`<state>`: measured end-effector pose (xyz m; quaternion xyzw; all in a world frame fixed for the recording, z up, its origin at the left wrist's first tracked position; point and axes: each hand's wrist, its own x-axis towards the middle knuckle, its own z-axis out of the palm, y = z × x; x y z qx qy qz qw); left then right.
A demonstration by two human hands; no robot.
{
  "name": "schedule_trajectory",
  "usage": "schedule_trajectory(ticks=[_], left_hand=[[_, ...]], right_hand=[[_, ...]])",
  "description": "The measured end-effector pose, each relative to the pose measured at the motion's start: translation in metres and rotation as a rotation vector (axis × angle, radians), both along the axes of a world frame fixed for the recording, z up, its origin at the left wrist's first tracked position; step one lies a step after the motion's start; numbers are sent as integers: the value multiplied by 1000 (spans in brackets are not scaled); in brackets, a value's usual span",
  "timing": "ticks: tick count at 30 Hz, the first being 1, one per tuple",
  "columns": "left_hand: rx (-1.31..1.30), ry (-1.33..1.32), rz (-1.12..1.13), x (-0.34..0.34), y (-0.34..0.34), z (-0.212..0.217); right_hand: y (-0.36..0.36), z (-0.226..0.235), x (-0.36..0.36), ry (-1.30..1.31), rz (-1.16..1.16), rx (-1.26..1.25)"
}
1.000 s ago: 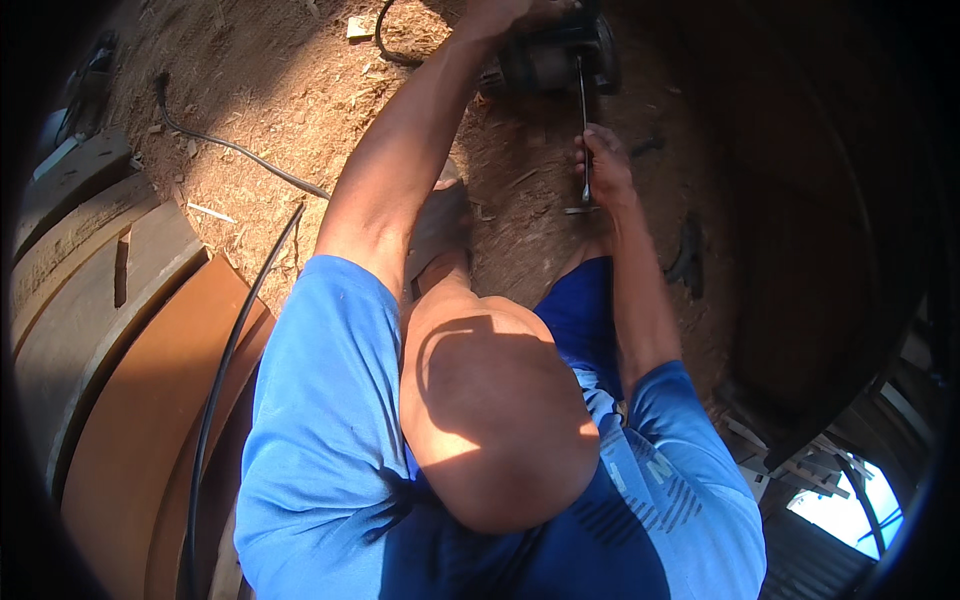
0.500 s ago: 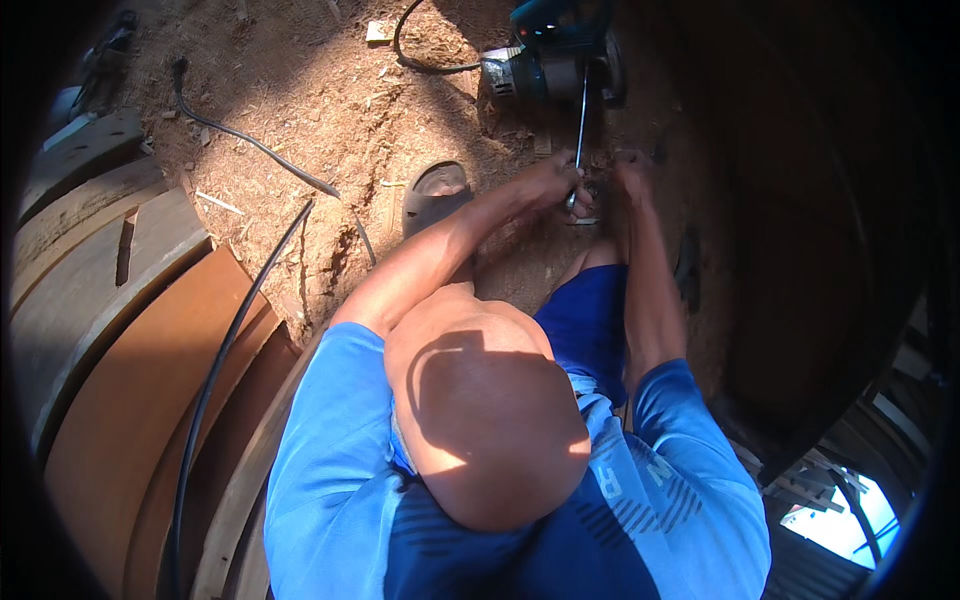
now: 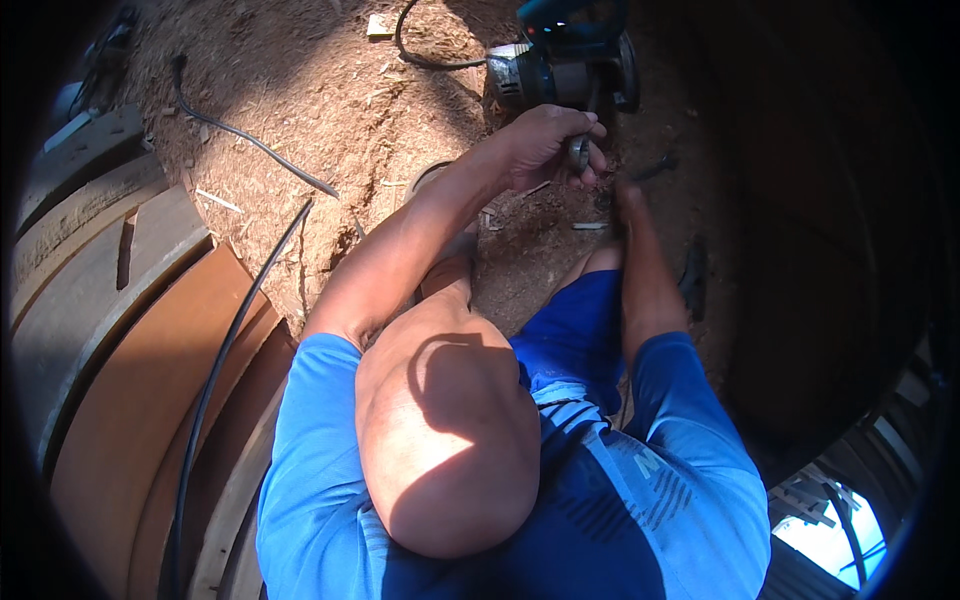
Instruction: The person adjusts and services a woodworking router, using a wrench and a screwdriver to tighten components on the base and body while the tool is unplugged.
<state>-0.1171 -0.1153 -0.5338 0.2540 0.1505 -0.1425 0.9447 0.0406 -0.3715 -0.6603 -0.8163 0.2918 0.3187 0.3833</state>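
Note:
My left hand [image 3: 548, 150] is closed around a metal wrench [image 3: 578, 152], with its shiny end showing between the fingers. The rest of the wrench is mostly hidden by my hand or lost in shade. Just beyond the hand lies a teal and grey power tool [image 3: 560, 80] on its side, with a black round base. My right hand [image 3: 629, 197] is low in the shadow, to the right of the left one. Its fingers are too dark to make out. A dark slim object [image 3: 655, 167] lies close past it.
Sawdust covers the ground [image 3: 300, 110]. A black cable [image 3: 235, 330] runs along the left, beside stacked curved wooden boards [image 3: 150, 400]. The tool's cord [image 3: 430, 64] curls away at the top. A large dark shape [image 3: 820, 250] fills the right side. A light wood scrap [image 3: 380, 25] lies far off.
My left hand has risen away from the right hand, toward the power tool, taking the wrench along. The wrench has turned, and its long shaft no longer shows. My right hand has shifted slightly nearer.

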Motion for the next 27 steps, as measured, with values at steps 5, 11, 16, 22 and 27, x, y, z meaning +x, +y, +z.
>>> schedule_trajectory(ticks=[5, 11, 16, 22, 27], left_hand=[[-72, 22, 42, 14, 9, 14], [-153, 71, 108, 13, 22, 8], [-207, 87, 130, 19, 26, 15], [-252, 114, 104, 26, 35, 17], [-201, 117, 83, 28, 40, 18]], right_hand=[[-67, -34, -4, -193, -39, -22], [-61, 8, -62, -590, 493, -53], [-14, 53, -82, -322, 652, 114], [28, 47, -71, -502, 606, 176], [42, 42, -61, -482, 472, 347]])
